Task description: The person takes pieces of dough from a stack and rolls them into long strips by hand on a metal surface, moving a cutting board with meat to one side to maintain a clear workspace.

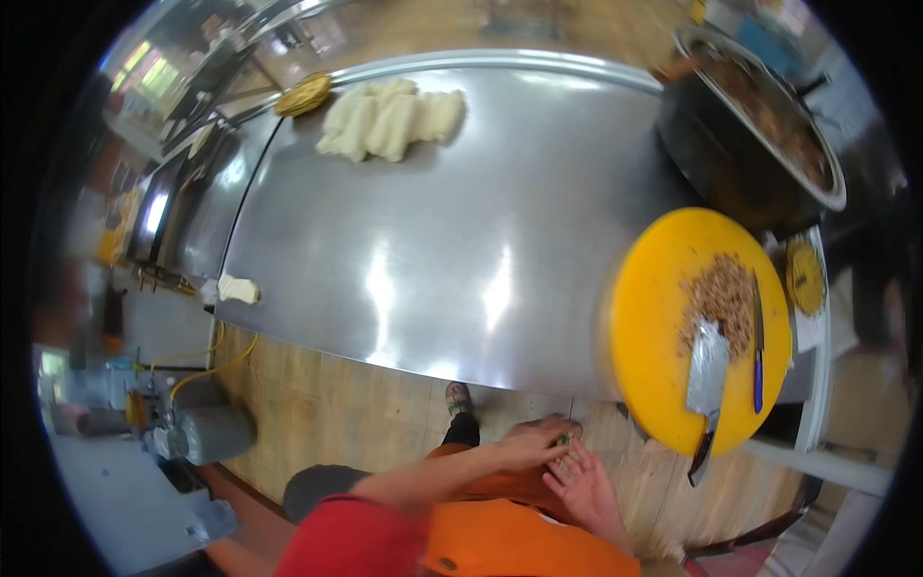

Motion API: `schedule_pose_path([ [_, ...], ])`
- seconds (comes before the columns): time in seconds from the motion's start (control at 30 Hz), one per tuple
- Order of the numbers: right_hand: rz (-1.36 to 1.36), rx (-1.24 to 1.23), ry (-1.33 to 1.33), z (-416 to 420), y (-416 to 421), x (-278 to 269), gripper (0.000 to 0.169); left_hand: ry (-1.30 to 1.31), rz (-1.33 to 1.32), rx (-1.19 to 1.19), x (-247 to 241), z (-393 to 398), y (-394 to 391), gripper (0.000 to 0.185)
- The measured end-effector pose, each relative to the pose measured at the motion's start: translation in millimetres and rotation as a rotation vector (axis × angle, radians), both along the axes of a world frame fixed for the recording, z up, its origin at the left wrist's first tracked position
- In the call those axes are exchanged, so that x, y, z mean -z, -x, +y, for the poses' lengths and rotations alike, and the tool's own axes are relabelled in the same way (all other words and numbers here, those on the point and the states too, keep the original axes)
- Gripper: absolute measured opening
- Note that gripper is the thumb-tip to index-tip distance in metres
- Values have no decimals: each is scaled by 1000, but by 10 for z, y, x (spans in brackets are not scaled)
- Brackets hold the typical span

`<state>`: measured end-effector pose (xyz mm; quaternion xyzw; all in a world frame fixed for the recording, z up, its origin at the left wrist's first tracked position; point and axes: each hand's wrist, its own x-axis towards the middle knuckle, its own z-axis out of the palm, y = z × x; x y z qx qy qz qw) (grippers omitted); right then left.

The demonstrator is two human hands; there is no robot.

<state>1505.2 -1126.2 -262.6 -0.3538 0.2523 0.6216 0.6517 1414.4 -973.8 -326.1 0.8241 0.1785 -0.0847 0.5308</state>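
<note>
My left hand [535,448] reaches across my orange apron [519,537], its fingers close to the fingertips of my right hand. Its finger pose is partly hidden against a patterned shoe below. My right hand [583,485] is palm up with fingers apart, holding nothing. Both hands are in front of the steel table [433,238], below its near edge. To their right, a round yellow cutting board [652,310] bears chopped meat [721,288], a cleaver [707,371] with bits stuck to its blade, and a narrow knife [758,339] with a blue handle.
A large dark pot [721,159] with brown contents stands at the back right. Several pale dough rolls [389,119] lie near a stack of flatbreads [304,94] at the far left. A small whitish piece [238,288] sits at the left edge. A gas cylinder [216,433] stands on the floor.
</note>
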Motion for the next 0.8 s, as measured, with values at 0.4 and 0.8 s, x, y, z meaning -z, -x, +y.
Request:
schedule_pose_path([
  [0.4,-892,-660,-120,2765,603,-640,36,-765,-251,-583,-1027,2584,2510,46],
  [0.8,-1497,-655,-391,5727,185,-356,45,-954,80,-768,-522,3736,2731,50],
])
